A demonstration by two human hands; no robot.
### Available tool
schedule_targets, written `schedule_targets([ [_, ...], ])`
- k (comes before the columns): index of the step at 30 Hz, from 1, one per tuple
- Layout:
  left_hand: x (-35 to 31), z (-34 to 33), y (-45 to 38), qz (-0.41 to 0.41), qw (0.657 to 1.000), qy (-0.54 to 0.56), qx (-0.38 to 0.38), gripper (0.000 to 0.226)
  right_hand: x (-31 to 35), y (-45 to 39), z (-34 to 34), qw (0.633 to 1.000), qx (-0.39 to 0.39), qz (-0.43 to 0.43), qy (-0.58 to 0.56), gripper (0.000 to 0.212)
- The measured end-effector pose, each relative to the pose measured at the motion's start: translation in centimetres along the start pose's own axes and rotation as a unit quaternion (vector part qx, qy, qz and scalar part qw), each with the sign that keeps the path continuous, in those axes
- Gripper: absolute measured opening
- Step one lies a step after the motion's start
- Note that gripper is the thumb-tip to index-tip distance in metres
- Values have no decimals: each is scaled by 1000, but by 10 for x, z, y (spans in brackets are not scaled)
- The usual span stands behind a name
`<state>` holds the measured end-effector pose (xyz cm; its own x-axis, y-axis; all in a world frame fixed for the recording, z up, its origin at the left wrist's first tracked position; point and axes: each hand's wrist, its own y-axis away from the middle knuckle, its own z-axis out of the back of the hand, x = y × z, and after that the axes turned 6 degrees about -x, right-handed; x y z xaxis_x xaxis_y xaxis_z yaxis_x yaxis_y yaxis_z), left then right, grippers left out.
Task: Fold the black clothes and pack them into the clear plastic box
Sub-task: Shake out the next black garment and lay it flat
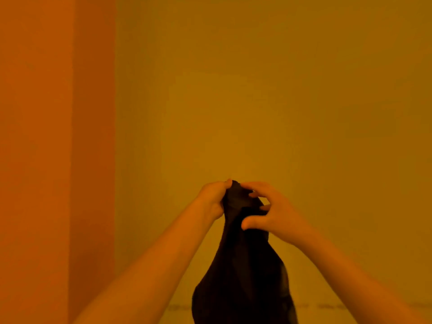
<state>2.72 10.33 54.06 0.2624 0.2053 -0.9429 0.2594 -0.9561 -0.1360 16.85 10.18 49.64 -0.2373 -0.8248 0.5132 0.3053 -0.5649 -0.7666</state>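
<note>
Two bare arms reached up from the bottom corners and met near the middle of the view. Between them hung a black cloth. Its top was a small bunched point, and it grew wider as it dropped toward 6 o'clock, where it ran off the bottom edge.

The left hand was at about 9 o'clock from the top of the cloth. Its fingers were curled over and pinched the very tip of the cloth, so that hand held it up.

The right hand was at about 3 o'clock from the top of the cloth. Its fingers were bent and a little spread, with the tips on the cloth just under the bunched point. The thumb lay against the cloth lower down. It looked like a loose grip, but the light was dim and orange, so it was hard to be sure how tight it was.

Behind the hands stood a plain wall that looked yellow-orange. At 9 o'clock a darker orange panel ran from top to bottom. Near the bottom, at about 5 o'clock, a faint dark line crossed the wall.
</note>
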Motion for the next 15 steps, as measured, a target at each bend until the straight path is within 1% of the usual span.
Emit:
schedule_targets([
  [1, -1, 1, 2, -2, 1000, 1, -5, 25, -6, 1, -2, 1000, 4, 5, 18, 71],
  [2, -1, 2, 2, -2, 1000, -4, -8, 24, -12, 0, -4, 999, -10, 8, 33, 70],
  [3, -1, 4, 2, 2, 1000, -7, -8, 24, -15, -1, -5, 999, -38, 9, 38, 62],
  [5, -1, 9, 2, 3, 1000, -9, -10, 24, -19, -5, -8, 996, -90, 6, 24, 38],
  [6, -1, 12, 1, -2, 1000, -12, -19, 23, -20, -6, -8, 995, -97, -2, 3, 34],
  [8, 0, 21, -3, -16, 998, -34, -44, 20, -20, -10, -6, 996, -73, -26, -33, 34],
  [9, 0, 26, -5, -28, 996, -62, -60, 18, -17, -13, -3, 998, -52, -30, -34, 33],
  [10, 1, 33, -8, -46, 989, -118, -78, 17, -14, -18, 0, 999, -30, -28, -29, 31],
  [11, 2, 40, -11, -70, 972, -203, -92, 20, -11, -24, 3, 999, -11, -27, -24, 28],
  [12, 2, 45, -13, -93, 944, -301, -103, 26, -8, -30, 6, 999, 6, -29, -15, 25],
  [13, 3, 47, -12, -117, 914, -372, -112, 32, -5, -38, 8, 999, 24, -33, 3, 22],
  [14, 4, 47, -8, -140, 902, -393, -108, 33, -3, -46, 9, 998, 45, -36, 37, 19],
  [15, 6, 46, -4, -155, 913, -370, -78, 32, 0, -54, 10, 994, 71, -40, 76, 17],
])
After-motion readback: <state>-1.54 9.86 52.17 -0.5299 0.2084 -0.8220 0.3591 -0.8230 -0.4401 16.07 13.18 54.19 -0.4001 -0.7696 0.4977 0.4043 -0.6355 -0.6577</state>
